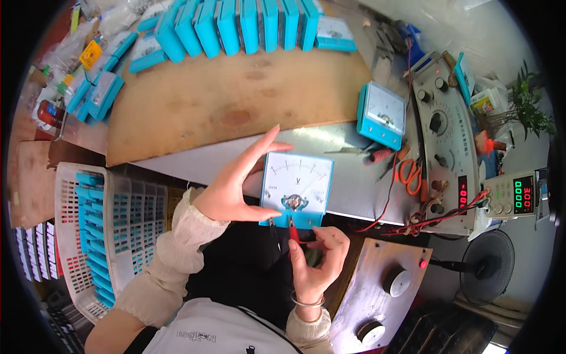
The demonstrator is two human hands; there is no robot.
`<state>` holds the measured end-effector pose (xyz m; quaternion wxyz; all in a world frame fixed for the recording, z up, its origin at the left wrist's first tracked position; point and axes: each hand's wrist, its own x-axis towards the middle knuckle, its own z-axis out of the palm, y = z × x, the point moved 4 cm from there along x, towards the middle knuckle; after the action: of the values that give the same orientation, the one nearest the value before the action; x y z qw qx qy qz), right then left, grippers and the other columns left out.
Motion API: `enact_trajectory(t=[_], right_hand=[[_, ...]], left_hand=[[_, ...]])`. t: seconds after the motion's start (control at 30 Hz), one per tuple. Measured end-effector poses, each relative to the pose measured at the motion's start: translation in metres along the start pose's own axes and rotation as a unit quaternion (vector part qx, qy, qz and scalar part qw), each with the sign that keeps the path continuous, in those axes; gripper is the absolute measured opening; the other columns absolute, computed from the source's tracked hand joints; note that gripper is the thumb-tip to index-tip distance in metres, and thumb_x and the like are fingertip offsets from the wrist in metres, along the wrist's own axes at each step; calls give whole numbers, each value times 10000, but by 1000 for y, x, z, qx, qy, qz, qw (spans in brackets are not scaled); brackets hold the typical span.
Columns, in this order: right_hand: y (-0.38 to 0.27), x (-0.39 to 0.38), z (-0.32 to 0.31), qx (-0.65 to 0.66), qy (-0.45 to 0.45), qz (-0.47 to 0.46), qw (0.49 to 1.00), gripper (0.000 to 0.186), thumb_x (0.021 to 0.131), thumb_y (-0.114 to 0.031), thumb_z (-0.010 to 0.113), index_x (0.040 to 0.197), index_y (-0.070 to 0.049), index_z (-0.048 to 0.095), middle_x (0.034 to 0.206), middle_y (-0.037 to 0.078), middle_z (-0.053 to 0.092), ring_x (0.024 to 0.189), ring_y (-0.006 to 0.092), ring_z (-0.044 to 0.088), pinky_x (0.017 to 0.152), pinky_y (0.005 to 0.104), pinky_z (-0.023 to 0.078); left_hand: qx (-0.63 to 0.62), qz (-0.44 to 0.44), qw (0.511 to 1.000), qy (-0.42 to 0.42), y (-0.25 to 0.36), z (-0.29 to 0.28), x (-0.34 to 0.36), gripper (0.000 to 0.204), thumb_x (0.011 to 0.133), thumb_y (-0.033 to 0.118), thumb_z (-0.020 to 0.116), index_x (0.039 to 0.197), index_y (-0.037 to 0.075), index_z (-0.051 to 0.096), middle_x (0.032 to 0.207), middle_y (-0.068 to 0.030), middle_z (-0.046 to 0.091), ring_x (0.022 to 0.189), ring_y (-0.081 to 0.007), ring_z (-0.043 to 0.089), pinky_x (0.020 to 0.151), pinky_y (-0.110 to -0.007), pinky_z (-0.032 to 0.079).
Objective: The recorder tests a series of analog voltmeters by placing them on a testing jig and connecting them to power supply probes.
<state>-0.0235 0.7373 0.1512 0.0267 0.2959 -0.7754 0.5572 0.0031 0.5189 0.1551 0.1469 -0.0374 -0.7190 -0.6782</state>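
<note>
A square analog voltmeter [298, 171] with a white dial and a teal base is tilted up at the middle of the view. My left hand [236, 186] is closed round its left side, thumb along the lower edge and fingers behind it. At the meter's bottom edge, a red test clip [293, 232] meets a terminal. My right hand [318, 259] is just below, thumb and fingers curled round the red lead by the clip; the exact grip is partly hidden. Another teal meter [384, 112] lies on the metal-edged bench to the right.
Several teal meters [227, 26] stand in a row at the bench's back. A white plastic crate [132, 224] of teal parts is at left. On the right are orange-handled scissors [408, 177], a dial instrument [442, 124], a digital display unit [510, 196], a knobbed metal panel [377, 283] and a fan [488, 265].
</note>
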Motion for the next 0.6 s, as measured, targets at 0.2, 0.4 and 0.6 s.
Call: enact_trajectory(t=[0.2,0.4,0.6], right_hand=[[-24,22,0,-60,113,-9,992,744,670,-161,932,1283,5,544,1246,200,531,1063,306,567,793,358,541],[-26,-17,-20,-191,134,113,966,1168,623,-173,926,1516,101,225,1456,336,364,1312,484,418,1096,501,383],[52,-163,-165,-236,236,126,934,1158,617,-332,894,1497,89,269,1403,275,453,1298,436,454,1099,472,372]], left_hand=[[7,22,999,-34,11,-1,25,1196,688,51,876,1616,94,123,1508,-171,424,1388,-271,435,1152,-440,353],[97,111,984,-104,9,82,16,1138,635,66,904,1560,11,243,1464,-204,445,1326,-327,496,1070,-436,440],[145,113,981,-64,35,208,-80,822,742,201,865,1420,-45,470,1470,-248,413,1323,-378,486,1029,-458,482]])
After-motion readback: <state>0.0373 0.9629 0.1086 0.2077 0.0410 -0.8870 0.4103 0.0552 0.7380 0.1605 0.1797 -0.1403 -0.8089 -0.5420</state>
